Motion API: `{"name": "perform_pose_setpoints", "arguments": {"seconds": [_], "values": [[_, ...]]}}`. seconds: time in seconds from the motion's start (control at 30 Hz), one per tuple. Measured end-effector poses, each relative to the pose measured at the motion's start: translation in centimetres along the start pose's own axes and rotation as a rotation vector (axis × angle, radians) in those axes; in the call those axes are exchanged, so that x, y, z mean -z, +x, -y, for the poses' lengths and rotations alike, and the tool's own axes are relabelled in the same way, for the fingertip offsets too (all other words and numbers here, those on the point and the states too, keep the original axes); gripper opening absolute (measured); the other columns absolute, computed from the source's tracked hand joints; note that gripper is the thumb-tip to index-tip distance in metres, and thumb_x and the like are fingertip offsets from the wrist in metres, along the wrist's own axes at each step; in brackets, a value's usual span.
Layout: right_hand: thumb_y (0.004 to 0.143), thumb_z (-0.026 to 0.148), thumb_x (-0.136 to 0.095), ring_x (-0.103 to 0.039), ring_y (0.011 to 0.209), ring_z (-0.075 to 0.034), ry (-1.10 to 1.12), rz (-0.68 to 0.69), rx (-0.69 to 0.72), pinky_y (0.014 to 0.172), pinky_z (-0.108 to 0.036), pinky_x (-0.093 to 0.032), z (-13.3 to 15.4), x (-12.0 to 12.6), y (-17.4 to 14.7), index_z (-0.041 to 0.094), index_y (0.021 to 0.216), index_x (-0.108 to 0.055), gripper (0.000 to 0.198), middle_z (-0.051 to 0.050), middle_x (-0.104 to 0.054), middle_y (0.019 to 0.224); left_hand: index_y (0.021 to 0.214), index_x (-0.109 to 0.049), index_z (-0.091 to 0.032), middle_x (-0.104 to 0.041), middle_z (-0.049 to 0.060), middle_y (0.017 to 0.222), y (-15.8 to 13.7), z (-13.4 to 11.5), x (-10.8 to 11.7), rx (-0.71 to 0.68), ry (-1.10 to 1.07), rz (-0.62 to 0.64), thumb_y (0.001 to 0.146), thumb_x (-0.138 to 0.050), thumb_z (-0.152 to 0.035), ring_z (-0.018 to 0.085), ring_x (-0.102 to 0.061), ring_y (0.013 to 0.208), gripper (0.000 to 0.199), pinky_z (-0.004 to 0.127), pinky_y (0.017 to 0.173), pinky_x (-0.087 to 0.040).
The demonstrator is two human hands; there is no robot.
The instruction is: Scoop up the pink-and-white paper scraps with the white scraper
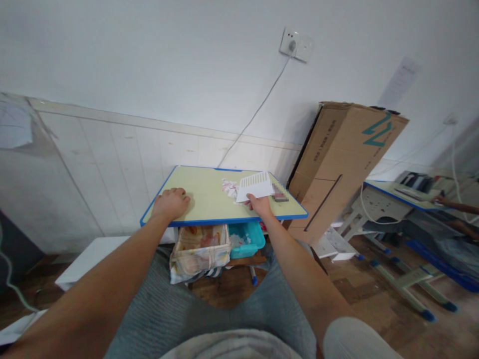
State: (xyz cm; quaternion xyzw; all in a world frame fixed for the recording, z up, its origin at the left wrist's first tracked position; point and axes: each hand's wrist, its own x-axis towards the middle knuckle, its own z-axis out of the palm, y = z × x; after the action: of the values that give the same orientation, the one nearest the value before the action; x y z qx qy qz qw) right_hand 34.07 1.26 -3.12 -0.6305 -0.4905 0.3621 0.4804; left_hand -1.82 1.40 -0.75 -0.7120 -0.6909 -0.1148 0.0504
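My right hand [258,203] pinches the lower edge of a white slotted card [255,187], held tilted over the right half of the small desk [204,192]. A row of narrow pale bars runs along the card's upper part. Just left of it lies a loose pile of paper scraps [229,187], white with reddish marks. On the desk's left side rests my left hand [171,202], its fingers curled in, with nothing visible in them. A dark flat object [279,193], partly blurred out, lies right of the card.
Under the desktop sit a cloth-lined basket [202,254] and a turquoise bin [249,242] holding pale scraps. A tall cardboard box [337,164] leans at the right against the wall. A cable [258,109] hangs behind the desk. Farther right, another person's arm [458,204] reaches over a second desk [404,192].
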Motion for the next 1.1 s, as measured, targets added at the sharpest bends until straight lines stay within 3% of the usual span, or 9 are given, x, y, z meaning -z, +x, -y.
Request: {"name": "perform_pose_setpoints", "arguments": {"seconds": [0.57, 0.9, 1.03, 1.1], "values": [[0.123, 0.045, -0.091, -0.087, 0.128, -0.033, -0.018, -0.049, 0.016, 0.108, -0.054, -0.078, -0.3, -0.2, 0.0, 0.022, 0.157, -0.081, 0.042, -0.014, -0.084, 0.156, 0.162, -0.082, -0.008, -0.077, 0.03, 0.175, -0.5, -0.5, 0.8, -0.006, -0.021, -0.001, 0.119, -0.04, -0.037, 0.048, -0.073, 0.163, 0.067, 0.063, 0.13, -0.061], [0.123, 0.045, -0.09, -0.087, 0.128, -0.033, -0.015, -0.104, 0.006, 0.108, -0.054, -0.078, 0.2, -0.2, -0.5, 0.022, 0.157, -0.081, 0.042, -0.014, -0.084, 0.156, 0.163, -0.08, -0.009, -0.077, 0.029, 0.175, -0.9, -0.7, 1.2, -0.005, 0.003, 0.023, 0.12, -0.038, -0.037, 0.045, -0.072, 0.164, 0.067, 0.057, 0.131, -0.059], [0.123, 0.047, -0.091, -0.089, 0.119, -0.03, -0.008, -0.151, 0.021, 0.102, -0.05, -0.079, 0.3, 0.0, -0.2, 0.021, 0.151, -0.083, 0.039, -0.012, -0.086, 0.146, 0.158, -0.083, -0.009, -0.08, 0.031, 0.17, -0.9, -0.7, 1.1, -0.008, 0.01, 0.004, 0.12, -0.039, -0.038, 0.044, -0.074, 0.161, 0.065, 0.055, 0.129, -0.061], [0.123, 0.044, -0.091, -0.088, 0.103, -0.025, -0.005, -0.165, 0.037, 0.092, -0.043, -0.078, 0.3, 0.0, 0.1, 0.019, 0.138, -0.085, 0.03, -0.008, -0.089, 0.129, 0.158, -0.083, -0.008, -0.079, 0.032, 0.17, -0.5, -0.5, 1.2, -0.012, 0.015, 0.009, 0.119, -0.04, -0.038, 0.045, -0.075, 0.161, 0.065, 0.056, 0.129, -0.061]]}}
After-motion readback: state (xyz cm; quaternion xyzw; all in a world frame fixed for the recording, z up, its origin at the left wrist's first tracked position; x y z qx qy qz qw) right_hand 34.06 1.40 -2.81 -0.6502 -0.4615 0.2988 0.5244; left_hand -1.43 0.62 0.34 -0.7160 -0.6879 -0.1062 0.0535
